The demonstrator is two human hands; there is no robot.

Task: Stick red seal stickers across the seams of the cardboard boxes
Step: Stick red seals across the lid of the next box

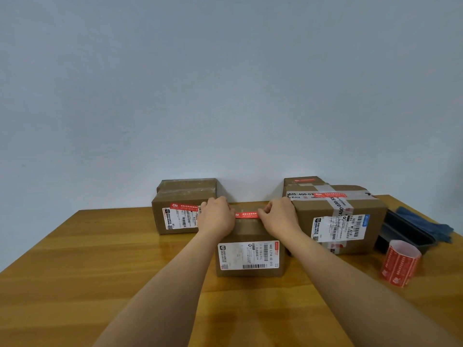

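So you stand at the wooden table (105,266) with several cardboard boxes lined up against the wall. The big box on the right (335,221) already carries a red sticker over its taped top, and the box on the left (180,216) has one along its upper front edge, so both look done (the box behind the big one also shows some red on top, though you cannot tell what it is). The middle box (250,256) is the one in progress. Your left hand (217,216) and right hand (278,216) each pinch an end of a red seal sticker (246,215), stretched across the top of that box, and it seems laid down but not yet smoothed flat. The sticker roll (400,262) stands at your right, well stocked, beside a black tray (411,234).
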